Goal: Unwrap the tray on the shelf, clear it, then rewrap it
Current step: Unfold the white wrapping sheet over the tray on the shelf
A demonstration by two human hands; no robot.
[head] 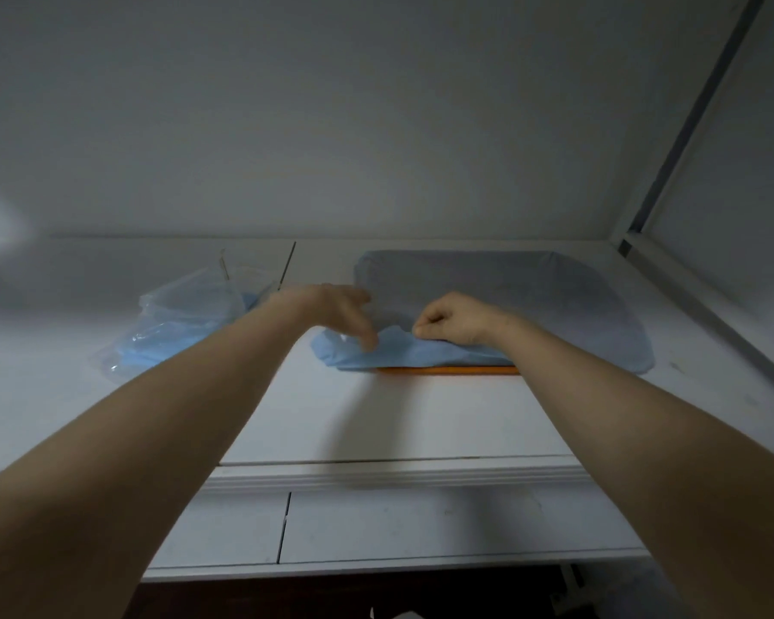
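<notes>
Tray (447, 370): on the white shelf (376, 417), right of middle, covered by blue wrap (501, 306); only a thin orange strip of its near edge shows under the wrap.
Wrap: drawn smooth over the top, bunched in folds along the near edge, spilling past the tray's left and right corners onto the shelf.
My right hand (454, 317): grip curled closed, pinching a fold of wrap at the near edge.
My left hand (345, 312): fingers loosely spread and blurred, tips down on the wrap's left corner; I cannot tell whether they hold it.
Bag (184, 319): clear plastic with blue inside, on the shelf left of the tray, apart from it.
Open room: bare shelf between the tray and the shelf's front lip; wall close behind; a side frame (689, 140) to the right.
</notes>
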